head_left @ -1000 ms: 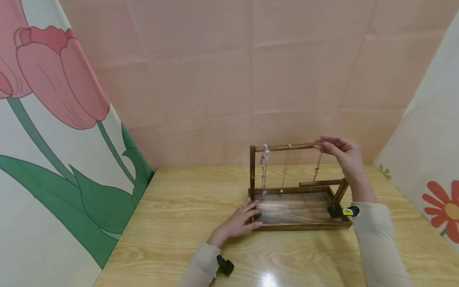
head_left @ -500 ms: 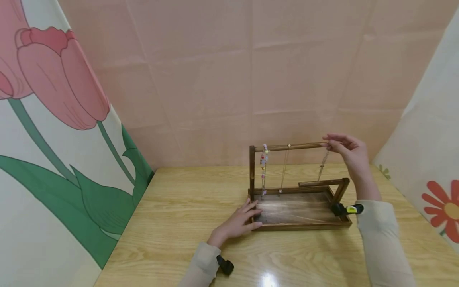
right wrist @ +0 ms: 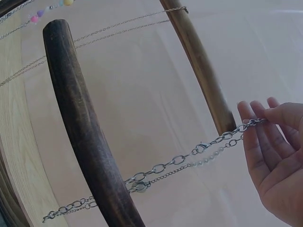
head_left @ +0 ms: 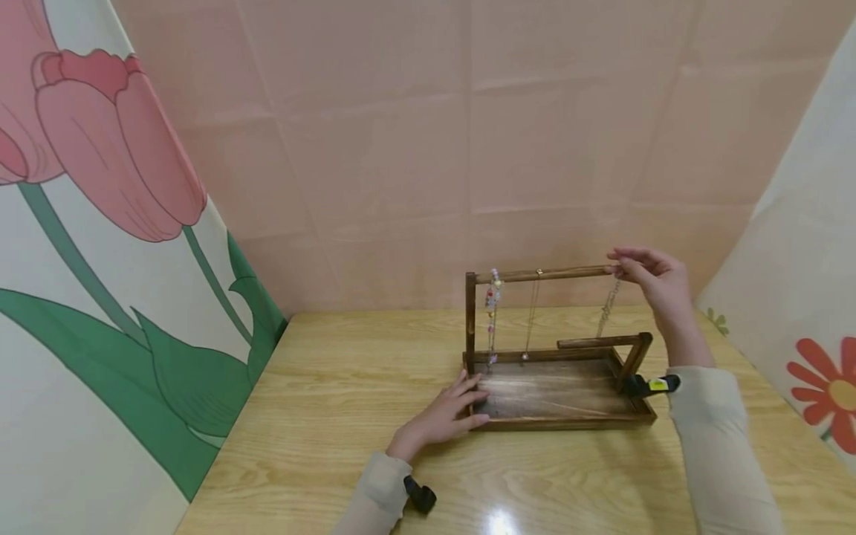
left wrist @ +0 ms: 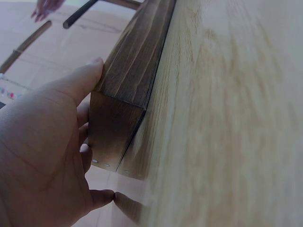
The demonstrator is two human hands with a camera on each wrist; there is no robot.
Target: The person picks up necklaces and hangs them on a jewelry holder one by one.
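Observation:
A dark wooden jewelry stand (head_left: 568,425) has a tray base and two bars. My left hand (head_left: 444,416) holds the tray's left front corner, its thumb (left wrist: 85,78) along the front wall. At the free right end of the upper bar (head_left: 568,272), my right hand (head_left: 658,286) pinches the top of a silver chain necklace (right wrist: 177,160) between thumb and fingers. The chain slants down behind the lower bar (head_left: 595,342), its links and small pearly beads showing in the right wrist view. A beaded necklace (head_left: 493,297) and a thin chain necklace (head_left: 533,312) hang from the upper bar.
The stand sits on a light wooden table (head_left: 361,357). Behind it hangs a pinkish cloth backdrop (head_left: 374,163). Panels with a tulip print (head_left: 127,148) and a red flower print (head_left: 836,390) flank the table. Each wrist wears a black strap.
My right hand has slid to the right along the upper bar to its free end, taking the top of the silver chain along. The left hand and stand have stayed still.

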